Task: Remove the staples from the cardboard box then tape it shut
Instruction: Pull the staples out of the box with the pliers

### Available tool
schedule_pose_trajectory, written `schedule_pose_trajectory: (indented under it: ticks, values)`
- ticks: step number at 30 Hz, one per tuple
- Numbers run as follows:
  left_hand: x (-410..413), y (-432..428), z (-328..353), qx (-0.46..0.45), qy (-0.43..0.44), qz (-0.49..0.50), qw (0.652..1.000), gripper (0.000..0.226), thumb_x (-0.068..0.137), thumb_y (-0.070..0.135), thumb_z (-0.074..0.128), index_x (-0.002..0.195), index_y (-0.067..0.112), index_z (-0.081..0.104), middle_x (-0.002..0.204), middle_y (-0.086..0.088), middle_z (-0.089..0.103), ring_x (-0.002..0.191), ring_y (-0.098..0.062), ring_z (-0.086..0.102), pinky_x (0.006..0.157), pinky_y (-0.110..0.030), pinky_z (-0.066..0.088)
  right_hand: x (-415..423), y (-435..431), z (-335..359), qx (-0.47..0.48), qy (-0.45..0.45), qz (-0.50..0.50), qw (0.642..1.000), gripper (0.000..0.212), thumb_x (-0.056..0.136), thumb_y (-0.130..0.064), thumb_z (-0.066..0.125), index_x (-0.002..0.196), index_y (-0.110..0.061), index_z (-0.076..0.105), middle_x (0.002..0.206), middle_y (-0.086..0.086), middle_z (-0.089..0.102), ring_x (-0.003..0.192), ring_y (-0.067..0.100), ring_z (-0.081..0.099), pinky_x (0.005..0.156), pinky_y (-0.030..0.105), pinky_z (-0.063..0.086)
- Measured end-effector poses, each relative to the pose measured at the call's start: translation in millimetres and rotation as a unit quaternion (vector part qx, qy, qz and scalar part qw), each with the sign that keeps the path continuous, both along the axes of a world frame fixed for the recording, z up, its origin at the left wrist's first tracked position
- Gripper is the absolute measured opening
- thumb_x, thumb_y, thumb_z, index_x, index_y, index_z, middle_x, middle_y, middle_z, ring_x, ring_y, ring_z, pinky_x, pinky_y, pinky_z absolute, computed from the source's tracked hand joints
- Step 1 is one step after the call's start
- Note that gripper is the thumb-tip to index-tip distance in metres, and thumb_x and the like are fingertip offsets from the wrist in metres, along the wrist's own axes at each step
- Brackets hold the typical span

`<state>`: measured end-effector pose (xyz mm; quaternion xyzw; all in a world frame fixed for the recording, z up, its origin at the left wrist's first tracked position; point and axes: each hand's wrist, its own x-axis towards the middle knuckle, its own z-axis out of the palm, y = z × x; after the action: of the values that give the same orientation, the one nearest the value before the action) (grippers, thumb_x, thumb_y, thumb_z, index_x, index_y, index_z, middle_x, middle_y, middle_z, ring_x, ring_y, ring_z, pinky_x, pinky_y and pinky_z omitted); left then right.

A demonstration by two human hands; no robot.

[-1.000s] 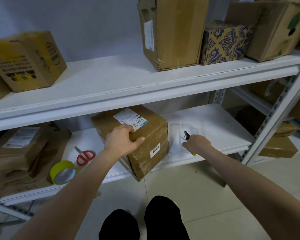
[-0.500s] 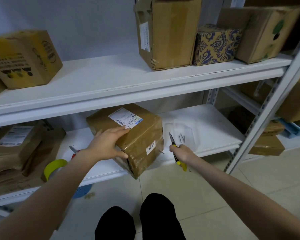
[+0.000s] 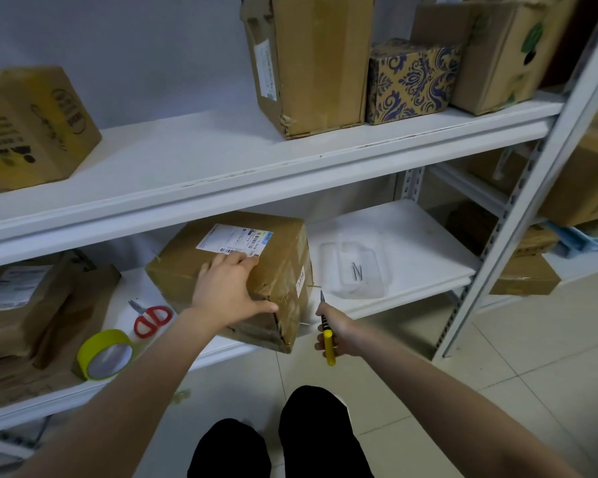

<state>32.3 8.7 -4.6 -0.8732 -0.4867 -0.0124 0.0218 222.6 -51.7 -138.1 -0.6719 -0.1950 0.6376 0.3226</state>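
The taped cardboard box (image 3: pixel 277 257) sits skewed on the lower shelf (image 3: pixel 415 236), its near corner jutting past the shelf's front edge. The left hand (image 3: pixel 227 288) lies flat on top of it, fingers straight and reaching the shipping label (image 3: pixel 235 238), thumb spread along the near edge. The right hand (image 3: pixel 340 334) is curled around yellow-handled pliers (image 3: pixel 328 339), their dark tip pointing up, just below a staple (image 3: pixel 314 286) that sticks out of the box's right side.

Just right of the box lies a clear plastic tray (image 3: pixel 377 288) with a few loose staples (image 3: pixel 357 271) in it. Left of the box are red-handled scissors (image 3: pixel 151 319) and a roll of yellow tape (image 3: pixel 102 353), and beyond them brown paper parcels (image 3: pixel 25 305) crowd the shelf's left end.

The upper shelf (image 3: pixel 221 160) overhangs the box's far side. It carries a yellow-printed carton (image 3: pixel 28 129) at the left, a tall cardboard carton (image 3: pixel 321 60), a blue-patterned box (image 3: pixel 409 81) and a leaf-printed carton (image 3: pixel 497 53). A perforated white upright (image 3: pixel 539 201) frames the rack on the right, with more cartons behind it. The wall is pale, the floor (image 3: pixel 497 374) light tile, and the person's dark-clad knees (image 3: pixel 280 439) show below.
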Motion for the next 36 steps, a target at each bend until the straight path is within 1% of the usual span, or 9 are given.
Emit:
schedule_pose_trajectory:
  ticks: [8,13,17,23,25,28,29,33,36]
  values:
    - [0,6,-1,-0.021,-0.007,-0.012,1.000,0.103,0.057,0.078,0.066,0.142,0.027,0.037,0.151,0.004,0.034,0.138,-0.018,0.031,0.116,-0.044,0.019,1,17,-7,0.032,-0.063,0.025,0.997,0.037,0.093,-0.041,0.036,0.108,-0.009,0.048,0.085,0.008,0.050,0.068,0.022,0.060,0.068,0.030,0.048]
    - [-1,9,5,-0.037,0.019,-0.029,0.999,0.101,0.059,0.069,0.072,0.143,0.027,0.035,0.151,0.005,0.034,0.138,-0.018,0.033,0.117,-0.049,0.019,1,24,-4,0.049,-0.055,0.006,0.997,0.028,0.091,-0.037,0.042,0.090,-0.009,0.047,0.073,0.007,0.048,0.057,0.022,0.055,0.065,0.030,0.047]
    - [-2,9,8,-0.038,0.027,-0.028,0.999,0.096,0.062,0.060,0.077,0.142,0.028,0.036,0.149,0.006,0.038,0.136,-0.018,0.037,0.115,-0.045,0.026,0,27,-3,0.058,-0.032,-0.028,0.997,0.028,0.086,-0.033,0.048,0.091,-0.006,0.049,0.071,0.009,0.051,0.054,0.024,0.052,0.058,0.030,0.048]
    - [0,9,11,-0.029,0.031,-0.024,0.999,0.094,0.059,0.061,0.079,0.138,0.027,0.041,0.140,0.006,0.048,0.125,-0.018,0.048,0.104,-0.039,0.040,1,29,0,0.067,0.072,-0.097,0.990,0.019,0.090,-0.026,0.046,0.082,-0.009,0.051,0.058,0.008,0.047,0.051,0.024,0.044,0.057,0.029,0.040]
    - [1,9,12,-0.024,0.035,-0.023,0.999,0.093,0.058,0.061,0.079,0.137,0.027,0.042,0.139,0.006,0.049,0.123,-0.017,0.049,0.102,-0.038,0.042,0,29,3,0.069,0.001,-0.070,0.995,0.023,0.087,-0.029,0.049,0.078,-0.008,0.050,0.058,0.009,0.048,0.050,0.024,0.045,0.056,0.030,0.042]
    - [2,9,12,-0.025,0.033,-0.020,0.999,0.093,0.057,0.060,0.080,0.136,0.027,0.043,0.137,0.006,0.050,0.122,-0.017,0.050,0.102,-0.038,0.042,-4,21,5,0.075,-0.180,0.007,0.981,0.033,0.087,-0.032,0.048,0.066,-0.007,0.048,0.054,0.007,0.051,0.050,0.024,0.049,0.059,0.031,0.045]
    - [2,9,12,-0.025,0.033,-0.018,0.999,0.094,0.057,0.060,0.080,0.136,0.027,0.043,0.137,0.006,0.050,0.122,-0.017,0.050,0.102,-0.038,0.041,-6,20,6,0.077,-0.186,0.008,0.980,0.034,0.087,-0.032,0.048,0.065,-0.007,0.047,0.054,0.007,0.051,0.051,0.024,0.049,0.060,0.031,0.046]
    - [1,7,12,-0.028,0.036,-0.017,0.999,0.094,0.058,0.060,0.080,0.137,0.027,0.041,0.139,0.005,0.049,0.123,-0.018,0.049,0.103,-0.040,0.041,-8,18,10,0.058,-0.072,-0.072,0.993,0.028,0.088,-0.030,0.050,0.076,-0.005,0.048,0.061,0.012,0.049,0.053,0.026,0.049,0.060,0.033,0.045]
    - [2,6,12,-0.026,0.032,-0.016,0.999,0.093,0.057,0.059,0.080,0.136,0.027,0.042,0.138,0.005,0.050,0.122,-0.018,0.050,0.102,-0.039,0.042,0,14,19,0.037,0.062,-0.156,0.985,0.019,0.088,-0.024,0.050,0.079,-0.009,0.045,0.062,0.009,0.042,0.051,0.022,0.042,0.054,0.029,0.040]
